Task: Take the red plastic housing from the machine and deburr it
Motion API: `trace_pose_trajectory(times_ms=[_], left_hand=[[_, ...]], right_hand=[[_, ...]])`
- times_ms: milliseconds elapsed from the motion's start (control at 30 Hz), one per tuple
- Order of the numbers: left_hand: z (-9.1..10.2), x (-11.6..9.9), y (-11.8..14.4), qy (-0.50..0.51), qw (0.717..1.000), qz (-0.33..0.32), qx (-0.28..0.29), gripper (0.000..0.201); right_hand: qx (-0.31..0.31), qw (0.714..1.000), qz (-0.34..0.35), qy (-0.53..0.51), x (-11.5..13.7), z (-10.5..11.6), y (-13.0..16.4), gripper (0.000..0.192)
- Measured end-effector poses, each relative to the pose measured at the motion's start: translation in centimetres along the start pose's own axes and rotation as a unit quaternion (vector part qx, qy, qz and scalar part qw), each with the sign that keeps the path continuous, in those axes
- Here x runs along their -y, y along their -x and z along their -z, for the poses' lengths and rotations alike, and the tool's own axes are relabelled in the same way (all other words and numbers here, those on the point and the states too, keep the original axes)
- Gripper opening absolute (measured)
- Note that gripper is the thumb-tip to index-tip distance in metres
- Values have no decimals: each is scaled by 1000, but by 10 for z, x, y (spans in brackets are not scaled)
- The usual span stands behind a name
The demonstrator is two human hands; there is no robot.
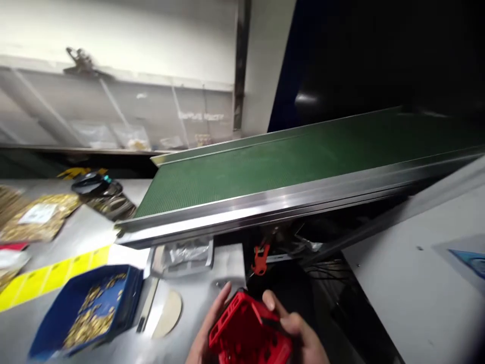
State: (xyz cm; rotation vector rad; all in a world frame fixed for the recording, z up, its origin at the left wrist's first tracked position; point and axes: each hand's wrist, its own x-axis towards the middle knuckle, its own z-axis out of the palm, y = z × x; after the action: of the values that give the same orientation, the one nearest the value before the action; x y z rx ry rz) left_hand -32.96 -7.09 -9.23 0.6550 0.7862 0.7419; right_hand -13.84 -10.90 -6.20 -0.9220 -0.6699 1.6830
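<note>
Held in both hands: red plastic part [248,333], left hand [206,331] at nine o'clock, right hand [299,336] at three; probably light, stiff, best gripped by edges.

Red plastic part [248,333] gripped by left hand [206,336] and right hand [299,336] at bottom centre; green conveyor belt [303,156] across middle; blue tray [76,298] of brass pieces lower left.
</note>
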Motion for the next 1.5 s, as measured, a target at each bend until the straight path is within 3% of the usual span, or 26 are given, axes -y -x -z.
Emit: trace_pose_trajectory(times_ms=[100,200,300,367,500,633,767,1033,1233,1400,1500], left_hand=[[2,14,47,66,997,10,-27,81],[1,31,76,122,988,68,-71,55],[3,44,92,173,970,147,-89,49],[1,50,98,214,958,183,-57,55],[-11,54,102,228,949,215,6,60],[-16,52,96,183,961,205,11,55],[-12,49,91,158,968,193,30,43],[-11,57,94,133,970,198,38,38],[-9,55,92,141,964,220,55,42],[-10,54,91,119,969,216,33,37],[-11,55,91,122,968,217,33,36]], right_hand=[[26,994,-103,5,-76,5,20,39],[38,981,-184,37,-98,15,48,36],[8,952,-208,225,-83,34,62,29],[-7,935,-200,293,-66,41,59,27],[60,946,-165,273,-43,27,40,27],[119,941,-154,278,-49,0,28,37],[116,957,-124,236,-60,-8,27,48],[130,965,-49,222,-56,-8,29,48],[55,959,22,277,-63,-5,35,46],[110,962,11,250,-61,-3,34,43],[106,962,16,250,-61,-2,35,42]])
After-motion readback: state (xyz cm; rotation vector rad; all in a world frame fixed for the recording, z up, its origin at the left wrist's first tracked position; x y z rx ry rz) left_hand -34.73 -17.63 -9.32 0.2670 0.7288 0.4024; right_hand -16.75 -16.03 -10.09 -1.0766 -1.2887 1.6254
